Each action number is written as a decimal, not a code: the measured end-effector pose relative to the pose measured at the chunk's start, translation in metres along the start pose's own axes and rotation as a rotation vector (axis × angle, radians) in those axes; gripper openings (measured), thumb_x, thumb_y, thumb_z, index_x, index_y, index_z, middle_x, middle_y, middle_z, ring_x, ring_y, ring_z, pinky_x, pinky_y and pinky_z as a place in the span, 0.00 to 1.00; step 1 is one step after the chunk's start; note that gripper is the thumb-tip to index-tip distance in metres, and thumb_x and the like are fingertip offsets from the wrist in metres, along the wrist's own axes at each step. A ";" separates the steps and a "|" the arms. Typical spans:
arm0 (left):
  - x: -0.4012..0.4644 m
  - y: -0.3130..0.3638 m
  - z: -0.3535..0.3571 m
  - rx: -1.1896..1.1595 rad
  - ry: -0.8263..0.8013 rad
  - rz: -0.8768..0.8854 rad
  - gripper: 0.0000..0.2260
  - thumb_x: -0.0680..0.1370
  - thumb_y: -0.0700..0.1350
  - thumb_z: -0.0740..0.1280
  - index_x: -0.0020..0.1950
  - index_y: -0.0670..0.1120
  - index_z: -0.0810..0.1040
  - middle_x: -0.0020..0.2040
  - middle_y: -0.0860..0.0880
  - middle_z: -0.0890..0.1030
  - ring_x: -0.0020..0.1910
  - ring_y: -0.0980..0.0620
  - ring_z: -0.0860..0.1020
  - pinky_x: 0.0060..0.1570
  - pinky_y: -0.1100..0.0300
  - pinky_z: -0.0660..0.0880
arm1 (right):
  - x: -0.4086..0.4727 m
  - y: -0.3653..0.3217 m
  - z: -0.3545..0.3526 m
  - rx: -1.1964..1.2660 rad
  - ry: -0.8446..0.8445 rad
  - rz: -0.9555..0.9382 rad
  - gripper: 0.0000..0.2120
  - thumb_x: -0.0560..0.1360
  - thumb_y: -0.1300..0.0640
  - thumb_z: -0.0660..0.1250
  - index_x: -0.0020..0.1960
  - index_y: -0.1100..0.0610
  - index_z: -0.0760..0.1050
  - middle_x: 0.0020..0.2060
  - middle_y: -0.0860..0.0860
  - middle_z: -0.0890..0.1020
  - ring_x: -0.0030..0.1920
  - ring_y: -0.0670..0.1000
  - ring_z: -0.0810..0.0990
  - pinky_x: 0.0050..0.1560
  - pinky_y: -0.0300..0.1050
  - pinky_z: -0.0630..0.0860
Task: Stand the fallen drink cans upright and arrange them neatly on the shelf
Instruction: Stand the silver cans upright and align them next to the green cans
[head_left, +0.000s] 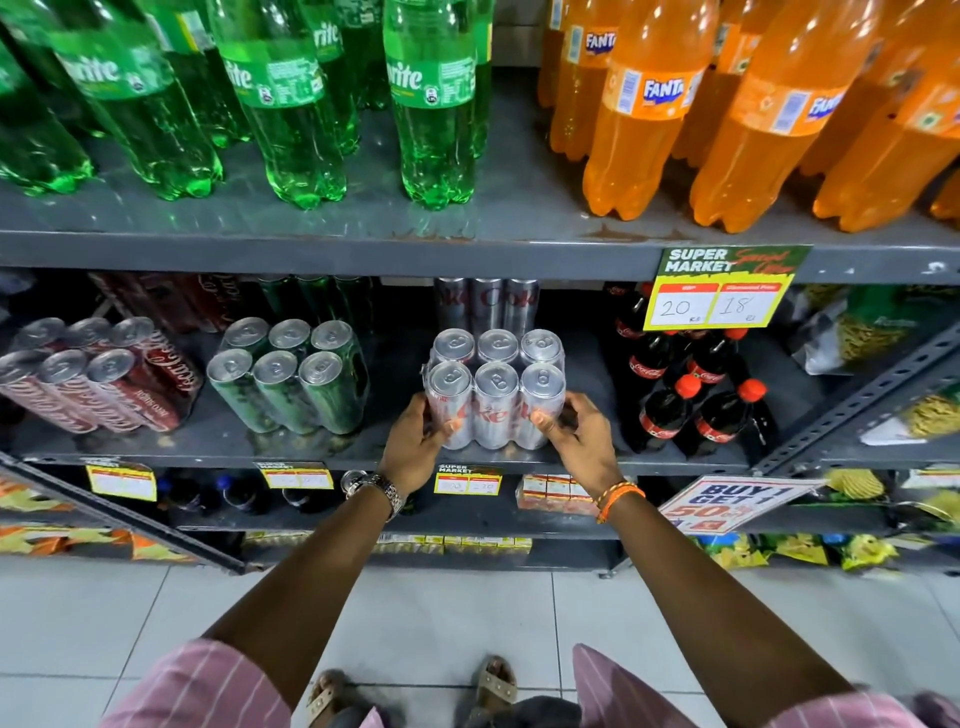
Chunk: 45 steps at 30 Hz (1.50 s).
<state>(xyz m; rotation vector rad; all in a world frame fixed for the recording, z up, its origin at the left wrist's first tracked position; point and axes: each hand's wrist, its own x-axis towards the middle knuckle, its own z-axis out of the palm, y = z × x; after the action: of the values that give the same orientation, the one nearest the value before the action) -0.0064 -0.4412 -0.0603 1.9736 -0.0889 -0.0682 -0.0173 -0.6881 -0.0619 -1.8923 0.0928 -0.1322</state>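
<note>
I see a grey metal shelf (395, 447) carrying three upright six-packs in a row: red cans (98, 384) at left, green cans (291, 379) beside them, silver cans (496, 389) in the middle near the front edge. To the right stand dark cola bottles (696, 395), and more silver cans (485, 304) stand behind.

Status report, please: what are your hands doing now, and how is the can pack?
Both hands, left hand and right hand, grip the silver six-pack. Pack upright on middle shelf. Green pack beside it, apart.
</note>
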 end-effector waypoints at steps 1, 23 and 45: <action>0.000 0.000 0.000 -0.011 0.001 -0.001 0.21 0.77 0.42 0.67 0.69 0.44 0.68 0.63 0.47 0.80 0.60 0.52 0.80 0.62 0.56 0.76 | 0.000 0.001 0.000 0.000 0.005 0.004 0.15 0.73 0.53 0.76 0.57 0.54 0.78 0.53 0.49 0.83 0.50 0.33 0.82 0.50 0.27 0.78; -0.015 0.001 0.005 -0.076 0.060 -0.027 0.18 0.79 0.43 0.66 0.68 0.45 0.69 0.63 0.49 0.80 0.60 0.56 0.80 0.63 0.58 0.76 | -0.001 0.001 0.000 -0.037 -0.035 0.025 0.20 0.74 0.50 0.74 0.62 0.58 0.77 0.57 0.53 0.82 0.58 0.52 0.83 0.61 0.48 0.80; -0.027 -0.046 -0.215 0.246 0.523 -0.088 0.27 0.67 0.38 0.74 0.64 0.40 0.70 0.62 0.41 0.73 0.62 0.41 0.72 0.66 0.55 0.69 | -0.033 -0.118 0.228 -0.177 0.044 -0.261 0.23 0.71 0.59 0.73 0.64 0.56 0.70 0.58 0.53 0.73 0.59 0.54 0.75 0.62 0.55 0.76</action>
<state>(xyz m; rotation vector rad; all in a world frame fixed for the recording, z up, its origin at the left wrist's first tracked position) -0.0131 -0.2238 -0.0175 2.1773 0.3446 0.4186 -0.0184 -0.4322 -0.0237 -2.0729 -0.1172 -0.3529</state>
